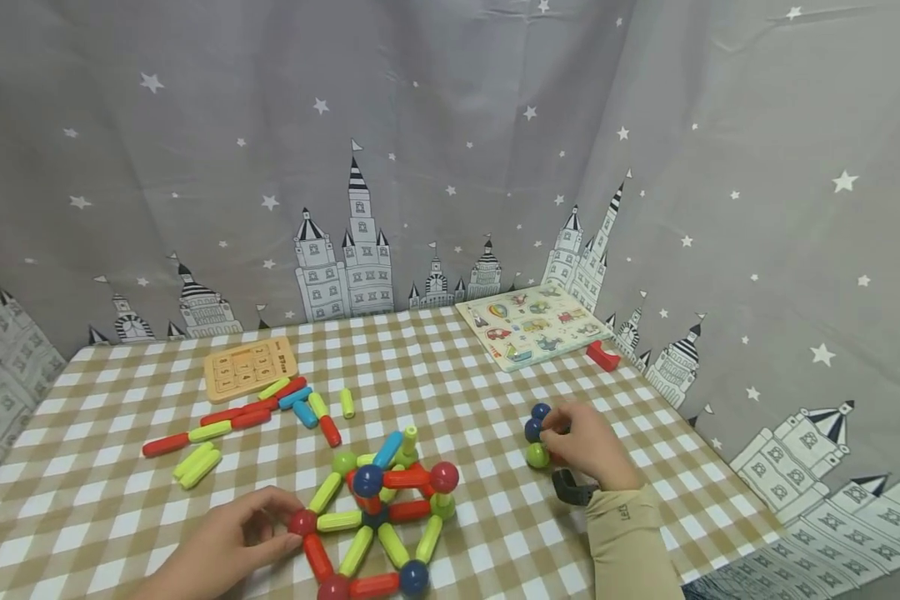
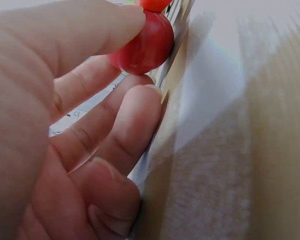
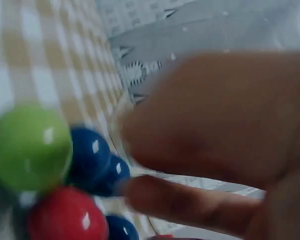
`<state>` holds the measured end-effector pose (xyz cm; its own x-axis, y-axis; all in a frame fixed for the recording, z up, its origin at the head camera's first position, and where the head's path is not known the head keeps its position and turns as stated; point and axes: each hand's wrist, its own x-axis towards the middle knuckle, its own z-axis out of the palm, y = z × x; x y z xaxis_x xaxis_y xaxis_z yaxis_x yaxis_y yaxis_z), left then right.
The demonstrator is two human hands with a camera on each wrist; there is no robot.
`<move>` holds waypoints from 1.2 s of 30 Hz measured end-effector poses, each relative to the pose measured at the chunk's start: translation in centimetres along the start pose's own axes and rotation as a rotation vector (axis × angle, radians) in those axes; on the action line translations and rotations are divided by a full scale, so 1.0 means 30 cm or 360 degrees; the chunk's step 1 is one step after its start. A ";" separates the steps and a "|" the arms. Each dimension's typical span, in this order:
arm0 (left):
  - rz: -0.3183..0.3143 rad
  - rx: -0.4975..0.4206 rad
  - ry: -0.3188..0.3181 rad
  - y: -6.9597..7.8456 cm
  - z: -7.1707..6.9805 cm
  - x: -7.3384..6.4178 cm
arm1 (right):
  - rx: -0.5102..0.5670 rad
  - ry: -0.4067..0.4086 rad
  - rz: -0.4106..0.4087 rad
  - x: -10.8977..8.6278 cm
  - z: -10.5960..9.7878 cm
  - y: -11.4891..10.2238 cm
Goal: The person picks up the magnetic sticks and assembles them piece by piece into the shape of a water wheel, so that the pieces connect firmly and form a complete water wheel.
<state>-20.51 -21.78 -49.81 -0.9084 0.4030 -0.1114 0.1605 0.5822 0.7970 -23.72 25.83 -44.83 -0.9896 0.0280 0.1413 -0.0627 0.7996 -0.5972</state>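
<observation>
A frame of coloured magnetic rods and balls (image 1: 375, 517) stands on the checked cloth. My left hand (image 1: 243, 529) pinches a red ball (image 2: 147, 45) at its left corner between thumb and fingers. Yellow-green and red rods run from that ball to its neighbours. To the right, my right hand (image 1: 588, 442) reaches over a small group of loose balls. A green ball (image 3: 32, 147), a red ball (image 3: 67, 215) and several blue balls (image 3: 87, 152) lie there. In the right wrist view its blurred fingers are apart, one fingertip close to a blue ball; whether they touch is unclear.
Loose red, yellow-green and blue rods (image 1: 210, 431) lie at the left. Behind them is a wooden number puzzle (image 1: 247, 367). A picture board (image 1: 532, 321) lies at the back right, beside a red block (image 1: 603, 357). A grey printed curtain (image 1: 450, 167) hangs behind the table.
</observation>
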 end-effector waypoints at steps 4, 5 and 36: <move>-0.0023 0.0012 0.0032 -0.008 -0.004 -0.013 | -0.0188 -0.0196 -0.0050 -0.017 0.010 -0.011; -0.0024 0.0010 0.0036 -0.008 -0.003 -0.014 | -0.0226 -0.0212 -0.0067 -0.022 0.018 -0.019; -0.0022 -0.0010 0.0053 0.004 0.012 -0.025 | 0.0461 -0.0586 -0.0837 0.096 0.196 -0.373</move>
<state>-19.68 -21.76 -49.85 -0.9229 0.3711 -0.1028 0.1454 0.5831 0.7993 -26.64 13.44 -42.37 -0.7950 -0.5642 0.2231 -0.5262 0.4583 -0.7163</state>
